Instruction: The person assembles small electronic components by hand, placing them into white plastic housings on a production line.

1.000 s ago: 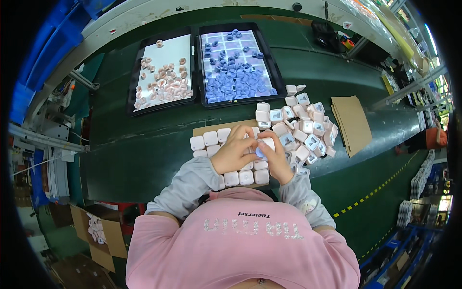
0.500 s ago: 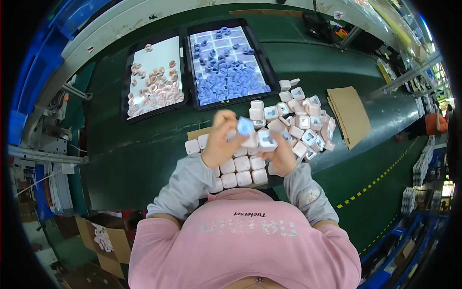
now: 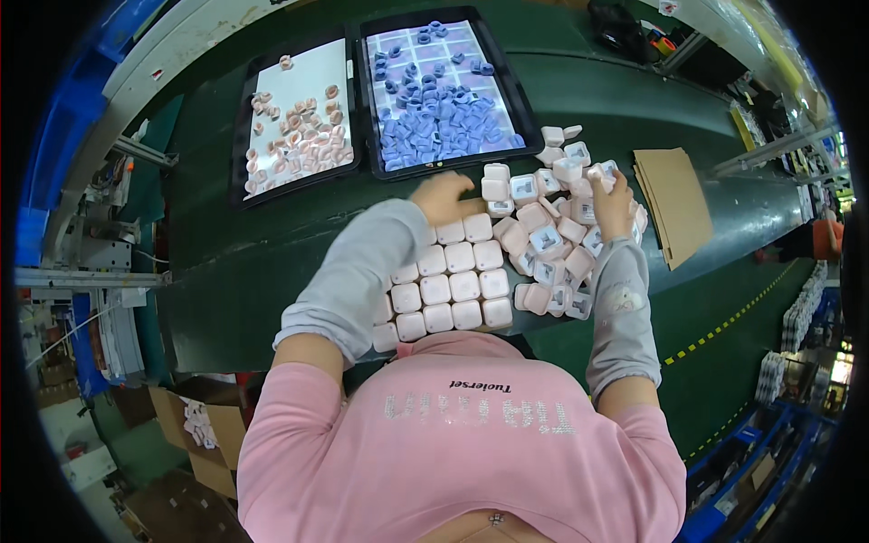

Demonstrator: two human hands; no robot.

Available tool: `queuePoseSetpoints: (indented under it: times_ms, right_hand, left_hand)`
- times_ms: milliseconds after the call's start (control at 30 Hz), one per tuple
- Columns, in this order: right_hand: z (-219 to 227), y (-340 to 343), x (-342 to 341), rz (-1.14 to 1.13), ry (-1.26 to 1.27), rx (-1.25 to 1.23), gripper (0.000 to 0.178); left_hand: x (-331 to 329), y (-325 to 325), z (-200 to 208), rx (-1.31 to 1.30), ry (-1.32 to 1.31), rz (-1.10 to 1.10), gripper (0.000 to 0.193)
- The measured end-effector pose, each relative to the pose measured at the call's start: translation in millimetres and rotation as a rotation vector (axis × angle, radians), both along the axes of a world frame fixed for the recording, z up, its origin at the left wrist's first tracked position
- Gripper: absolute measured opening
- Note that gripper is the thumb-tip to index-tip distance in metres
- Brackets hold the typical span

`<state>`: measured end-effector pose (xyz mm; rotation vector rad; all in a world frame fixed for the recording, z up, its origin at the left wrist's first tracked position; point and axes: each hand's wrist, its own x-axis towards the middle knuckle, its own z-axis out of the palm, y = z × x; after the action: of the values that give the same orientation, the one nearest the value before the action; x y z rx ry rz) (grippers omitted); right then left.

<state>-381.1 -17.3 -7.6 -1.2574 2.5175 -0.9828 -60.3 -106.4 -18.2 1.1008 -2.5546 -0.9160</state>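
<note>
My left hand (image 3: 444, 199) hangs over the back edge of a block of closed pale-pink boxes (image 3: 463, 257), which lie in rows in front of my chest. Its thumb and fingers are apart, and I see nothing between them. Farther right, my right hand (image 3: 615, 206) reaches into a loose heap of open pale-pink boxes (image 3: 547, 239), several with white inserts showing. Its fingertips close on an open box (image 3: 605, 172) at the heap's far right side. Part of that box is hidden by the fingers.
Two black trays stand at the back: one (image 3: 243, 136) with small pink ring-shaped pieces, the other (image 3: 513, 86) with many small blue pieces. Flat brown cardboard (image 3: 672, 206) lies right of the heap. A carton (image 3: 233, 433) is on the floor at lower left.
My hands, together in front of me before, have parted. The left went forward over the rows and no longer shows the blue piece; the right moved right to the heap.
</note>
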Motion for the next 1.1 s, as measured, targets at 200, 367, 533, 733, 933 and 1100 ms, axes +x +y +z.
queuePoseSetpoints:
  times_ms: [200, 367, 533, 733, 933, 1100]
  right_hand:
    - [2.6, -5.2, 70.6, 0.362, -0.143, -0.226, 0.041]
    - [26.7, 31.7, 123.5, 0.573, -0.295, -0.118, 0.040]
    - [38.8, 62.2, 151.9, 0.982, 0.041, -0.271, 0.061]
    - [56.4, 68.3, 171.7, 0.533, -1.265, -0.231, 0.044]
    - [58.9, 85.1, 194.1, 0.560, -1.044, -0.201, 0.041]
    - [56.5, 96.8, 198.0, 0.591, -0.636, -0.225, 0.042]
  left_hand:
    - [-25.4, 31.8, -45.5, 0.076, -0.412, -0.131, 0.064]
    - [-20.7, 35.0, -13.1, 0.060, -0.334, -0.095, 0.070]
    - [-5.8, 69.4, 45.1, 0.960, 0.622, 0.311, 0.046]
    - [25.1, 107.4, 66.9, 0.356, 0.528, 0.185, 0.047]
    - [24.2, 123.4, 99.5, -0.078, 0.498, 0.055, 0.060]
    - [17.4, 137.3, 105.4, 0.129, 0.512, 0.037, 0.052]
